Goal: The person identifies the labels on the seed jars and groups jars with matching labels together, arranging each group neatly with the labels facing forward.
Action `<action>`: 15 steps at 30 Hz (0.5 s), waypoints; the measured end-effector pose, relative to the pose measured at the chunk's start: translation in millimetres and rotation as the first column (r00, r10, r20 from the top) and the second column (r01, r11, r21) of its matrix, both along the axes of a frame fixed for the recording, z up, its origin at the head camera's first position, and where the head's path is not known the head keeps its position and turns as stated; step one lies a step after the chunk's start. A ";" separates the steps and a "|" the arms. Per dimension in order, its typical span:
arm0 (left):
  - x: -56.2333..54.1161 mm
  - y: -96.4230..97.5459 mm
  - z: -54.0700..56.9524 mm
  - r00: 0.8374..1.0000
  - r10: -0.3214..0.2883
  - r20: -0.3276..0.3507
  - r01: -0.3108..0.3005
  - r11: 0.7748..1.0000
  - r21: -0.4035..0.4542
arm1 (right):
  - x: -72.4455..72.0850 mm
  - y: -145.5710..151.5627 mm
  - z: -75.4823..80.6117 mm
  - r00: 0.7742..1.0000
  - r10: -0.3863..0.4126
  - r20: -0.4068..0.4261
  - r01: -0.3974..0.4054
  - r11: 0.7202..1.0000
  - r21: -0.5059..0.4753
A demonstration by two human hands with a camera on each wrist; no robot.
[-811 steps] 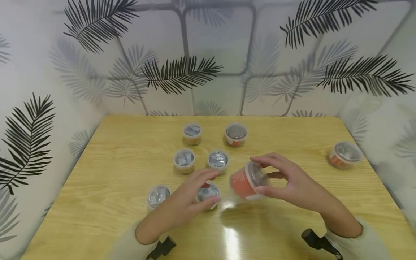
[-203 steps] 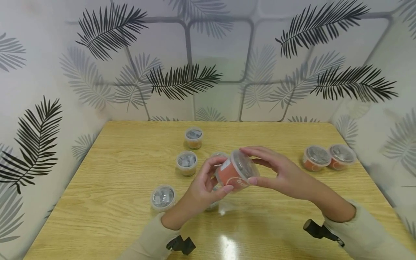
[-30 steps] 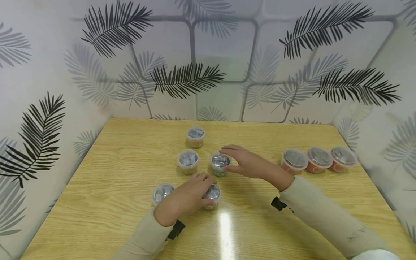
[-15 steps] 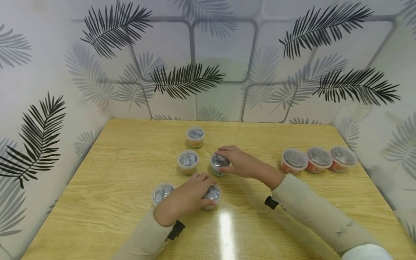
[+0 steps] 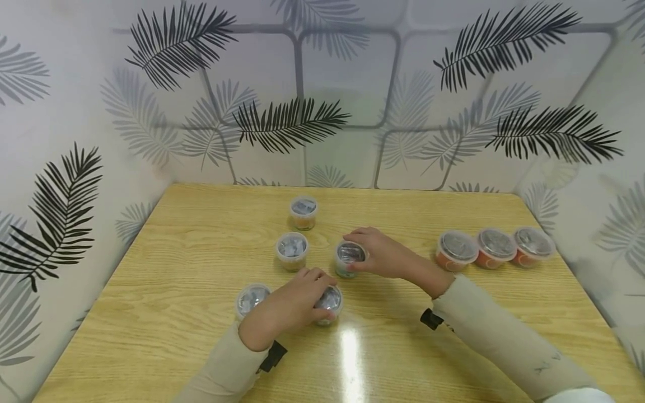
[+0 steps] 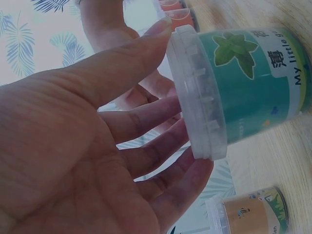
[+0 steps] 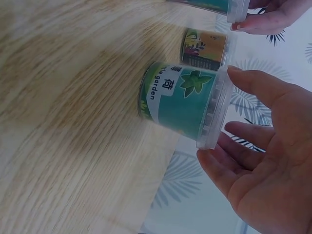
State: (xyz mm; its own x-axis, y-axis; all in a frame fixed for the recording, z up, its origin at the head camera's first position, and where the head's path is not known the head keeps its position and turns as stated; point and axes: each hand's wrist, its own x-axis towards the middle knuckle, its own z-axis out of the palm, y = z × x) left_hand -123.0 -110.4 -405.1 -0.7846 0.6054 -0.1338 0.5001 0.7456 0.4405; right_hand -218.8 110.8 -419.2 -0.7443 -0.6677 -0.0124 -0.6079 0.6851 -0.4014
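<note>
My left hand point(image 5: 289, 305) grips a clear-lidded teal tub point(image 6: 248, 92) by its lid rim, thumb on one side and fingers on the other. Mint leaves and "My little" show on its label. My right hand point(image 5: 380, 254) holds a second teal tub point(image 7: 180, 97) with a similar leaf label by its lid, up and to the right of the first. That tub's base is on or very close to the table. In the head view, a lidded tub point(image 5: 252, 299) stands left of my left hand, partly hidden by it.
Two more tubs stand behind the hands: one in the middle point(image 5: 291, 249) and one farther back point(image 5: 304, 211). At the right, three red tubs form a row: left point(image 5: 456, 249), middle point(image 5: 495, 247) and right point(image 5: 533, 246). A leaf-patterned wall point(image 5: 347, 151) borders the wooden table point(image 5: 166, 268).
Over the last second, my right hand has closed on the teal tub and shifted it slightly right. My left hand has stayed put. Since much earlier, red tubs have been gathered into the right-hand row.
</note>
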 end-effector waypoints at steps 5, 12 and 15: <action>-0.2 0.4 0.5 1.000 -0.002 -0.003 0.002 1.000 0.000 | 9.7 16.5 5.7 0.998 -0.037 0.045 0.039 0.998 -0.049; -1.1 -0.8 -0.5 1.000 0.003 0.018 -0.003 1.000 -0.004 | 25.3 40.3 17.5 0.990 -0.059 0.125 0.080 0.983 -0.167; -1.6 -1.9 -1.0 1.000 -0.002 0.007 0.002 1.000 0.021 | 33.3 49.7 23.6 0.989 -0.043 0.145 0.076 0.970 -0.231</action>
